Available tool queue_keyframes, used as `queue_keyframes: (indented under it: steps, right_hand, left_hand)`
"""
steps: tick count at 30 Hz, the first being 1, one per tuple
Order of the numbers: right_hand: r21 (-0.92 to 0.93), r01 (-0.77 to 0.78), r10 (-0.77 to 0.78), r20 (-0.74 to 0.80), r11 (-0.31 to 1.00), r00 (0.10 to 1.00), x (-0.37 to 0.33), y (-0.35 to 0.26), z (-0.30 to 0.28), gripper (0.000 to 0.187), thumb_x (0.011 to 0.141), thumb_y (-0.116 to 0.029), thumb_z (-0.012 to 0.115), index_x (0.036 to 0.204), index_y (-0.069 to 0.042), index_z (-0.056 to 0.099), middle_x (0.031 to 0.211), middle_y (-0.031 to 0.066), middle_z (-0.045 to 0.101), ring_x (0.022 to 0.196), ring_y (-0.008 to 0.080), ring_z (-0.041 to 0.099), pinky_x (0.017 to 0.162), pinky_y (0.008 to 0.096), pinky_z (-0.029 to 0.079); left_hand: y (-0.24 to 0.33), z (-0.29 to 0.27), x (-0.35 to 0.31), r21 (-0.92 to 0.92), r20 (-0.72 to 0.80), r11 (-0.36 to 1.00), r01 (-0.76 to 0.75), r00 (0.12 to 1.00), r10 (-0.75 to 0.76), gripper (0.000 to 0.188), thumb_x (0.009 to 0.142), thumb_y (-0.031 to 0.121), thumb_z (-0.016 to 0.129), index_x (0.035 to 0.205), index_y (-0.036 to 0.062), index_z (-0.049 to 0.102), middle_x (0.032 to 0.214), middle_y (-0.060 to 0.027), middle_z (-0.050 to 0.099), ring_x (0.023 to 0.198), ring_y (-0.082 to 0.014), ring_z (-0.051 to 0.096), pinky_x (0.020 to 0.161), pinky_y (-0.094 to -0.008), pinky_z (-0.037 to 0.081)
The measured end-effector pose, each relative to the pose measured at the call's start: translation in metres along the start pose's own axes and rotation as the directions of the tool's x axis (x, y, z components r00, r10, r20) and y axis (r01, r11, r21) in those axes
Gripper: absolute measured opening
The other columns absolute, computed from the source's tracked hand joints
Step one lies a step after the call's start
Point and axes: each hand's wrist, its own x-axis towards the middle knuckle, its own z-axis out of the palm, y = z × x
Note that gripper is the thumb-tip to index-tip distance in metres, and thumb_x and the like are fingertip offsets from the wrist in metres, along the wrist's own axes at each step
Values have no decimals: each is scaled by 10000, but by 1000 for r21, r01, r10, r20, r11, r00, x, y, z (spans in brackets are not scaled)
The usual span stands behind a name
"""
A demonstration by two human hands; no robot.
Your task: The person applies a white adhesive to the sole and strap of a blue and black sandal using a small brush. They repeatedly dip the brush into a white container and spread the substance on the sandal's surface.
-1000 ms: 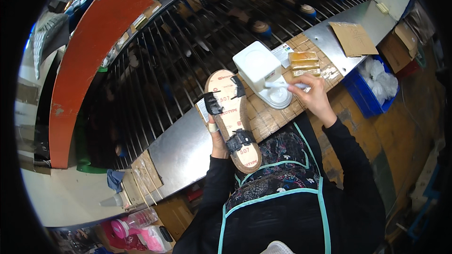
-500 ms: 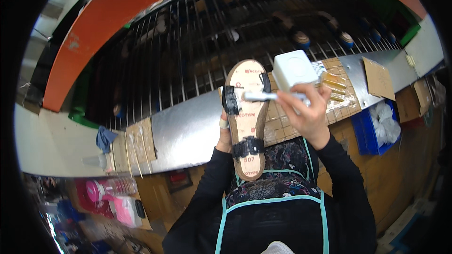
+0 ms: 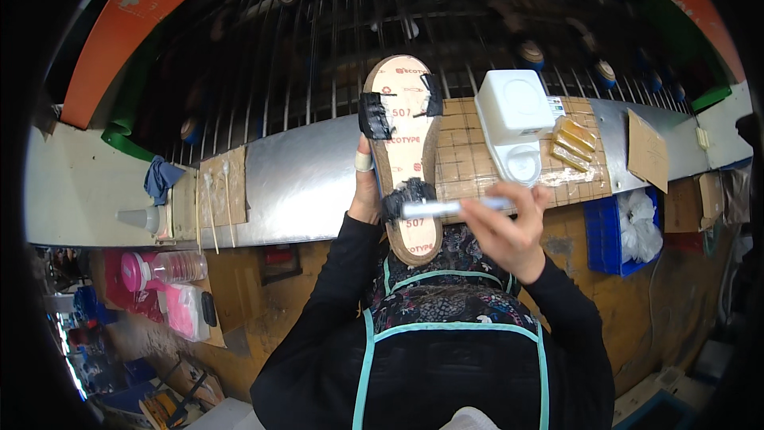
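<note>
My left hand (image 3: 365, 195) grips a sandal (image 3: 407, 161) from its left side, a bandage-like wrap round one finger. The sandal is upside down, its pale printed underside facing me and black strap ends folded over it near the toe and heel. In my right hand (image 3: 509, 231) is a slim white brush (image 3: 436, 209), pinched between the fingers. Its blurred tip lies over the black strap end near the heel; whether it touches cannot be made out. Just beyond that hand stands a white plastic container (image 3: 516, 103) with a small round cup in front.
Yellowish blocks (image 3: 574, 144) lie on a cardboard sheet (image 3: 461, 163) along the metal ledge (image 3: 294, 183). At the left are cotton-tipped sticks (image 3: 210, 199) and a blue cloth (image 3: 162, 179). A barred rack (image 3: 318, 56) with shoes runs behind; a blue bin (image 3: 609, 235) hangs below right.
My right hand has brought the brush down from the front strap ends to the one near the heel. In the picture, the sandal sits slightly higher and farther left as the view shifts.
</note>
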Motion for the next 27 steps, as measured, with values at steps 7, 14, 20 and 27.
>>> queue_keyframes:
  steps: [7,14,20,27]
  right_hand:
    - [-70,-227,219,-113,971,969,54,49,25,190,743,-234,795,919,-168,763,913,6,597,724,119,539,757,338,250]
    - [-208,-214,177,-181,955,967,34,45,22,168,753,-241,792,903,-174,759,917,-5,601,679,97,516,751,341,241]
    - [-87,-121,122,-3,989,993,-11,1,1,240,708,-221,818,936,-182,756,854,-11,597,654,101,498,725,336,236]
    - [158,-115,104,76,981,992,-25,-14,-22,257,697,-229,820,939,-177,753,876,4,612,677,98,506,728,327,235]
  left_hand:
    - [-6,12,-5,92,116,993,71,990,-81,958,815,723,542,1412,-8,376,1342,-190,518,1160,-254,590,956,-359,522]
    - [-9,8,-5,8,79,995,95,992,-95,923,847,711,497,1420,0,364,1337,-196,523,1146,-253,601,944,-360,536]
    - [-4,0,4,47,-52,997,-65,996,67,866,878,713,429,1427,45,379,1347,-159,522,1191,-245,568,995,-361,501]
    - [-4,-18,12,-185,-36,981,-56,998,50,823,887,690,447,1426,70,395,1358,-122,518,1204,-234,547,1006,-363,477]
